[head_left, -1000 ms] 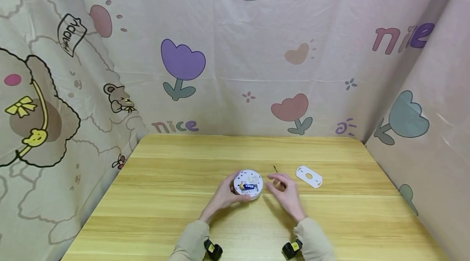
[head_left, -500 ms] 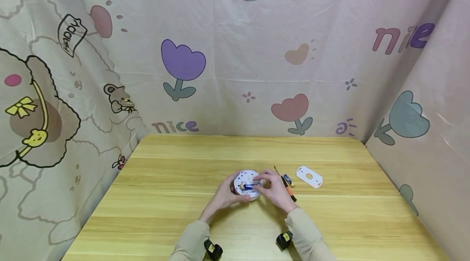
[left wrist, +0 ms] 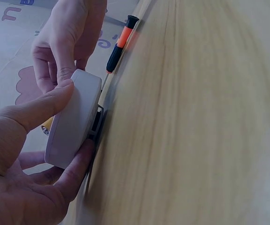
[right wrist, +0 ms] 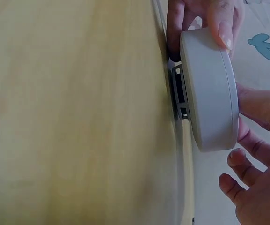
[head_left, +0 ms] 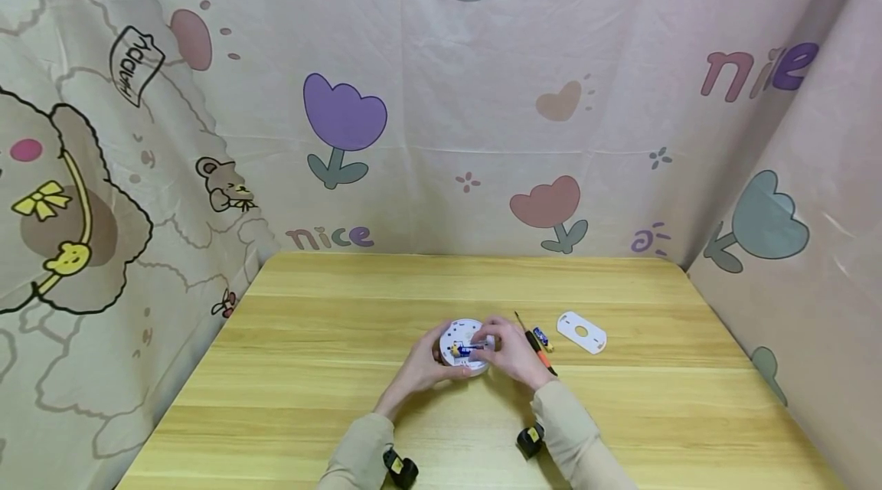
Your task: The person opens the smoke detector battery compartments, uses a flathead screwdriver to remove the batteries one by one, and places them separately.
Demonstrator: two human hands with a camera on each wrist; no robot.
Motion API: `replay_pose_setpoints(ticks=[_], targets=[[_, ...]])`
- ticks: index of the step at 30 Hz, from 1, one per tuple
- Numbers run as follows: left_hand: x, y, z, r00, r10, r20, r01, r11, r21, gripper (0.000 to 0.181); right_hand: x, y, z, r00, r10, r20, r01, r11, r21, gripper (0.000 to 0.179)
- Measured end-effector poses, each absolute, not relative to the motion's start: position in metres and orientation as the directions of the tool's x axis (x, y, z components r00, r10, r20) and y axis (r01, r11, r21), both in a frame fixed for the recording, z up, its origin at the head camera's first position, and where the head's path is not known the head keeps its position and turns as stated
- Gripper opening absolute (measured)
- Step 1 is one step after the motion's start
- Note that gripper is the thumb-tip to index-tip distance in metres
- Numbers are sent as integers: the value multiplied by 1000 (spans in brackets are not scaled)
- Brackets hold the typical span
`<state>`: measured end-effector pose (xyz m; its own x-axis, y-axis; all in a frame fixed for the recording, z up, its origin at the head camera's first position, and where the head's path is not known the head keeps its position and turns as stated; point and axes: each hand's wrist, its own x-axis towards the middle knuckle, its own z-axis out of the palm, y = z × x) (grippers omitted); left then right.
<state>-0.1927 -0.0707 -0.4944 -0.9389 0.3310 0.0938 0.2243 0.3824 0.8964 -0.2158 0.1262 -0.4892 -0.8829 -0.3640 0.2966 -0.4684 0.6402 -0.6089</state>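
Note:
A round white battery-powered device (head_left: 456,331) stands tilted above the table, its face toward the head camera. My left hand (head_left: 422,364) grips its left rim, thumb along the lower edge. A blue-and-yellow battery (head_left: 465,351) lies across the face. Its yellow end sticks out past the housing in the left wrist view. Thumb and fingers of my right hand (head_left: 511,352) pinch around that battery's right part, partly covering it. In the right wrist view, a dark open bracket (right wrist: 179,91) shows on the underside of the device, and my other right fingers curl loosely.
To the right of my right hand lie an orange-and-black screwdriver (head_left: 540,352) and another blue-and-yellow battery (head_left: 542,338). Farther right is a flat white plate (head_left: 569,323) with a round hole. Patterned cloth (head_left: 441,92) hangs behind and beside the wooden table (head_left: 331,306).
My right hand has moved left onto the battery on the device, uncovering the screwdriver and second battery. Over the last half second it has shifted only slightly. My left hand keeps its grip.

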Motion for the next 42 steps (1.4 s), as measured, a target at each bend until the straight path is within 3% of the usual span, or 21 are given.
replay_pose_setpoints(ticks=[12,22,27,32,42], targets=[[-194,-71,-496,-936,340,91,231,396,889,96,-222,124,-482,-841,-468,273,-538,664,-519,24],[-193,-71,-495,-939,336,71,207,390,897,96,-223,125,-485,-706,-590,391,-708,595,-380,16],[-194,-71,-495,-939,336,79,216,393,894,96,-221,125,-486,-671,-616,412,-740,587,-327,16],[-194,-71,-495,-939,335,78,215,394,894,97,-219,124,-487,-670,-613,418,-740,598,-309,14],[-192,-71,-494,-939,335,81,217,392,894,95,-213,123,-490,-742,-537,403,-667,657,-351,14]])
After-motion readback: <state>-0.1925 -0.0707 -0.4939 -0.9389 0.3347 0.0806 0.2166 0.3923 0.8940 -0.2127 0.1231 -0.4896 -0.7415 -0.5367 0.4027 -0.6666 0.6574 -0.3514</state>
